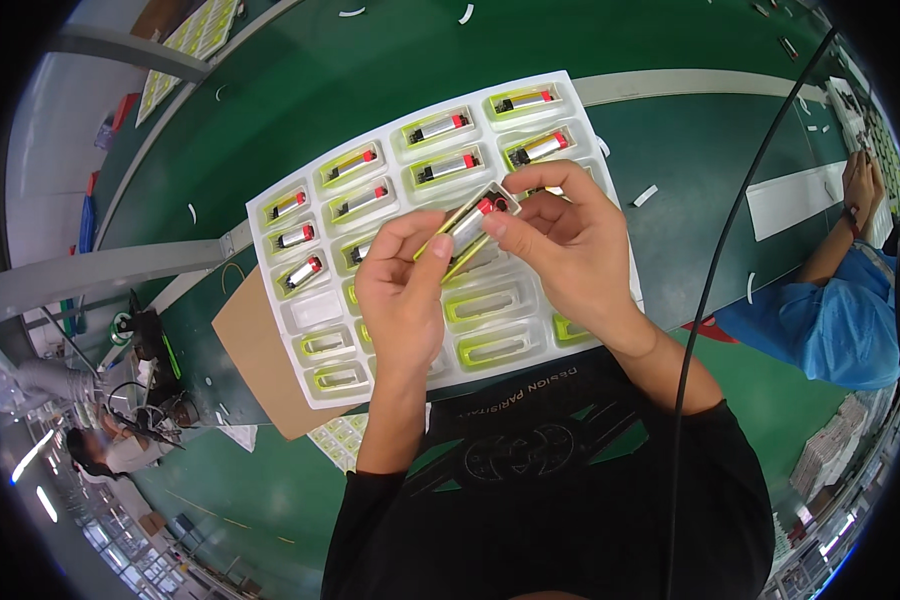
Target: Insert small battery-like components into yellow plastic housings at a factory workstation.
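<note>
One yellow-green shell is cradling a silver, red-ended cell as I'm watching: the left hand is pinching its near end, the right hand gripping its far end. Beneath the hands a white tray is lying; beyond them, filled shells are sitting. Far rightward I'm glimpsing a blue-clad co-worker

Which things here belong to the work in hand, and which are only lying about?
In the work:
held yellow-green rectangular plastic frame
silver cylinder with red end
white moulded plastic tray

Apparently lying about:
small white strip-shaped scraps
flat brown cardboard sheet
</note>
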A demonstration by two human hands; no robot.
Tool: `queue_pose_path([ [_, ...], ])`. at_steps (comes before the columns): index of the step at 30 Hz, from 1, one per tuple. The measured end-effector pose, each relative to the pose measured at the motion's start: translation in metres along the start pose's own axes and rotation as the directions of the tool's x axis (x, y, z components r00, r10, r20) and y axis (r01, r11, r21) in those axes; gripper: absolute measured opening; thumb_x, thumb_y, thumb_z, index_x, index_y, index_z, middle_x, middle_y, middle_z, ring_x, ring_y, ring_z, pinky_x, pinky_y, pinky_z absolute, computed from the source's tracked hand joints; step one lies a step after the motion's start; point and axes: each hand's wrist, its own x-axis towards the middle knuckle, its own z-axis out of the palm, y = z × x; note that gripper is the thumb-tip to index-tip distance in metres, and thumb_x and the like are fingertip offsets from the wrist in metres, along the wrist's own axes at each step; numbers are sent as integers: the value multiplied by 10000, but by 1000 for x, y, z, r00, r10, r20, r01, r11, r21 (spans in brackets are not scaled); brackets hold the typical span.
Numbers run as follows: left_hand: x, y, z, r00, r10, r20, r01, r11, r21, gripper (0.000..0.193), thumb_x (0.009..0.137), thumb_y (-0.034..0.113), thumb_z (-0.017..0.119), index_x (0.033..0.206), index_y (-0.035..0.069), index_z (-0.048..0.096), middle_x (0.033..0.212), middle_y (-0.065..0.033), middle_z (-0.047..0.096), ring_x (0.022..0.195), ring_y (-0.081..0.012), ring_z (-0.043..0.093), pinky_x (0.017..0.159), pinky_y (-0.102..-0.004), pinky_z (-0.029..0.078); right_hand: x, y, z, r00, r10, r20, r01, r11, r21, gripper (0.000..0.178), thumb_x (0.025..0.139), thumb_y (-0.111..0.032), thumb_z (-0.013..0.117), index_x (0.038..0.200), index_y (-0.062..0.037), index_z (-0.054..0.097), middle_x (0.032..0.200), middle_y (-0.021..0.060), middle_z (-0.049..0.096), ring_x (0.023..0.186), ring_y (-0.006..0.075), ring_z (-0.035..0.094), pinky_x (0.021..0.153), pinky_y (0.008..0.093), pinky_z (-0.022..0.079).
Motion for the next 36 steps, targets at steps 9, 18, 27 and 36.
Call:
queue_pose_path([
  [9,-12,-6,10,959,282,30,-272,885,379,270,897,-40,647,1167,-46,662,1108,-111,689,872,-71,614,683,-168,482,5,-6,-6,979,166,121,-175,982,74,301,888,-16,674,1181,18,613,987,48,663,777,65,605,652,207,494],
  [18,-7,-16,5,972,214,95,-232,940,251,341,977,44,525,1289,-94,532,1169,-190,639,1061,-239,638,895,-321,530,5,-10,-9,972,126,197,-125,992,-16,300,894,-40,676,1176,35,609,944,53,653,812,75,610,668,223,499],
  [27,-9,-1,7,978,59,198,-138,898,418,336,990,139,530,1282,-17,581,1039,-89,620,710,-108,546,596,-226,433,4,-17,-13,946,203,254,-243,960,137,207,888,-11,645,1083,53,615,907,78,672,782,106,643,684,242,520],
  [36,-9,2,10,939,145,312,-318,713,625,345,968,153,571,1262,-27,593,922,-68,584,784,-128,521,672,-239,412,9,-20,-25,904,256,343,-277,961,14,157,914,-28,642,1064,16,619,935,44,674,814,83,630,714,240,520],
])
